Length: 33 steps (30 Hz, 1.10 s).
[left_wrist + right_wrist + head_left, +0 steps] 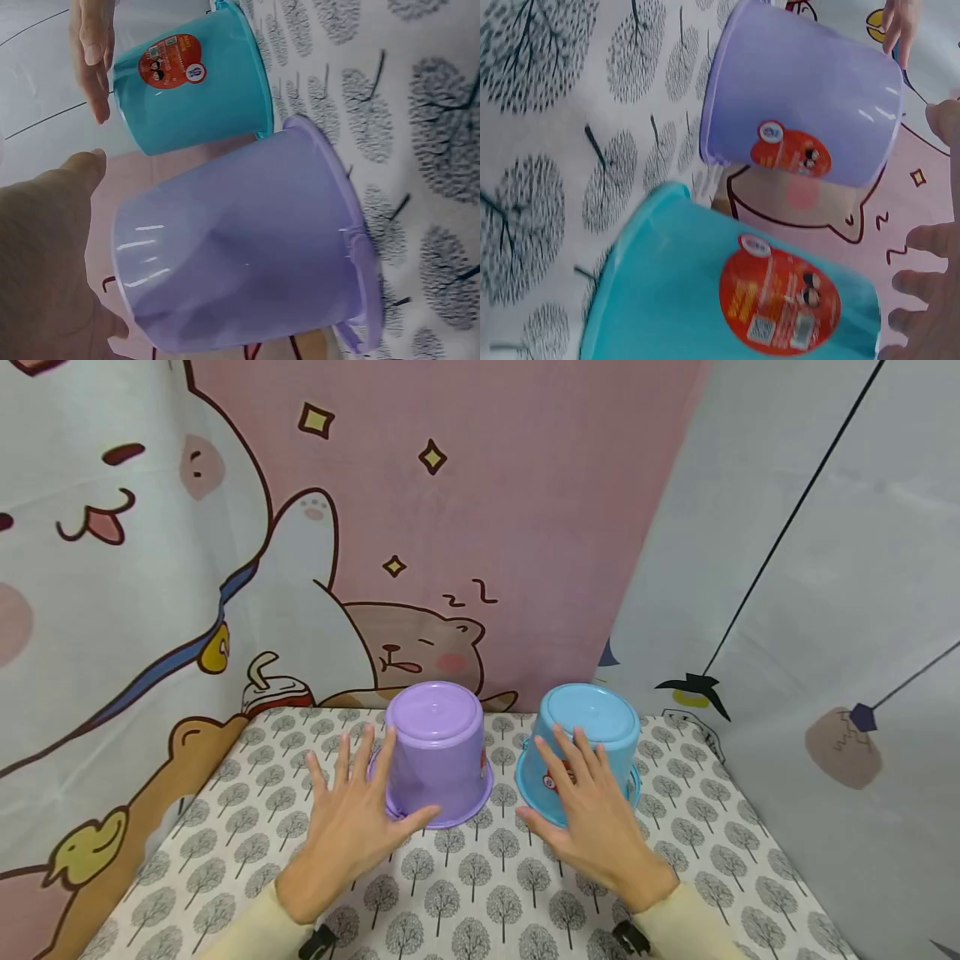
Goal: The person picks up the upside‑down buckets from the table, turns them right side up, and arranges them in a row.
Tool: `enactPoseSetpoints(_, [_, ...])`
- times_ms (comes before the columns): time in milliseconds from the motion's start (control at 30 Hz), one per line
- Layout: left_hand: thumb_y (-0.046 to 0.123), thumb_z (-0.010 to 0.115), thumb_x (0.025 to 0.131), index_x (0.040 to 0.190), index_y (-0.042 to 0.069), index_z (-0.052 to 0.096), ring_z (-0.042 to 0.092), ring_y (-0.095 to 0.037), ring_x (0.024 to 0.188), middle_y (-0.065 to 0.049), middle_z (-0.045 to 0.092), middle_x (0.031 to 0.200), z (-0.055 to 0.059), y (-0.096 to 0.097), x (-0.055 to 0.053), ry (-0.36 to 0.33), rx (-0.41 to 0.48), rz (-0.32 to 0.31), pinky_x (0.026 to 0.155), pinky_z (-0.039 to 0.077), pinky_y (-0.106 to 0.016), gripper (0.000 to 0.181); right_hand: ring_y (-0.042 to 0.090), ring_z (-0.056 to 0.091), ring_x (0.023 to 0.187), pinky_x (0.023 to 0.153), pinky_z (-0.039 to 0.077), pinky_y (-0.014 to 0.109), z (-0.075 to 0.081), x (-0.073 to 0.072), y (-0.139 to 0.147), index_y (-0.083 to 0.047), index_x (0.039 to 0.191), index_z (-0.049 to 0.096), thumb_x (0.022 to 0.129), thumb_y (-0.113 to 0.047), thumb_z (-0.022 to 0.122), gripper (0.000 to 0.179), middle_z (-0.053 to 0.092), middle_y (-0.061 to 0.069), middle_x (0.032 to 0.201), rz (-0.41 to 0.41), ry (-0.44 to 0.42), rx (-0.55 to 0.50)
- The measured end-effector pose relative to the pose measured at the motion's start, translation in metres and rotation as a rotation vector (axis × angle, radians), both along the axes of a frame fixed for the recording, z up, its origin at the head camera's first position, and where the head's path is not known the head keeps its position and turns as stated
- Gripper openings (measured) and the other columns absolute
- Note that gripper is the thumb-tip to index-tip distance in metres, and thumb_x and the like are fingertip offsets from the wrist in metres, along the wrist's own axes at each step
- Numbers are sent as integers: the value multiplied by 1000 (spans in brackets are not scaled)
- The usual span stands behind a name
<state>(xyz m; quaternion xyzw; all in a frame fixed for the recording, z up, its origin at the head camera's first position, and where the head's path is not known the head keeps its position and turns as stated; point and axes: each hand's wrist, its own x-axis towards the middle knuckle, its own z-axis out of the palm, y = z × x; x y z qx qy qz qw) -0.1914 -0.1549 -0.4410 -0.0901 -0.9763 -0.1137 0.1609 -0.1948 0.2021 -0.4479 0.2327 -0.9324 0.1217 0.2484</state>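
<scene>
Two plastic buckets stand upside down on a tree-patterned cloth. The purple bucket [438, 768] is on the left and the blue bucket [600, 727] on the right, with a gap between them. My left hand [352, 814] is held with fingers spread, in front of the purple bucket and to its left. In the left wrist view, the purple bucket [247, 247] shows a folded-down handle at its rim. My right hand [596, 818] spreads its fingers before the blue bucket. A red sticker [780, 300] marks that bucket's side. Whether the fingertips touch either bucket, I cannot tell.
The tree-print cloth [472, 893] covers the table. Behind it hangs a pink cartoon backdrop [525, 510], with pale printed sheets [825, 568] along the right side. Each wrist wears a black strap, and the sleeves are pale.
</scene>
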Motion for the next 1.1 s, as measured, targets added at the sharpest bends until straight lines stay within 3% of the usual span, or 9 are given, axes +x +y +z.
enactPoseSetpoints(233, [96,58,99,187,6,7,24,-63,174,-27,17,191,-9,-10,4,-35,9,27,134,5,-94,136,48,32,178,143,38,68,-7,-4,-21,-12,182,39,112,-58,73,91,32,14,193,97,-23,2])
enactPoseSetpoints(400, [91,66,99,185,0,15,39,-67,167,-33,28,187,-14,-15,3,-33,33,23,130,10,-98,136,43,32,179,135,50,65,-12,-9,-29,-12,183,38,114,-54,73,88,33,12,193,143,-136,-27])
enactPoseSetpoints(500, [88,70,98,185,0,17,43,-67,165,-34,33,185,-20,-17,1,-41,42,16,129,11,-98,135,44,36,178,136,49,65,-18,-16,-32,-9,182,40,115,-50,74,85,37,14,191,170,-193,-40])
enactPoseSetpoints(633, [86,70,101,186,2,13,40,-67,166,-35,31,186,-30,-20,-4,-127,71,-18,130,5,-98,133,44,45,173,138,48,63,-25,-27,-36,-3,179,42,113,-45,78,86,42,19,187,175,-247,-58])
enactPoseSetpoints(800, [86,70,101,187,4,10,39,-65,168,-34,29,187,-45,-27,-15,-256,128,-36,131,5,-96,133,45,43,173,140,44,64,-36,-40,-41,0,180,38,114,-41,78,87,39,23,188,168,-370,-88])
enactPoseSetpoints(1100, [87,76,95,187,6,6,39,-66,168,-37,33,185,-56,-33,-29,-374,215,-27,133,13,-98,141,55,40,172,142,39,69,-49,-65,-54,4,181,31,109,-33,87,98,37,32,186,188,-506,-170])
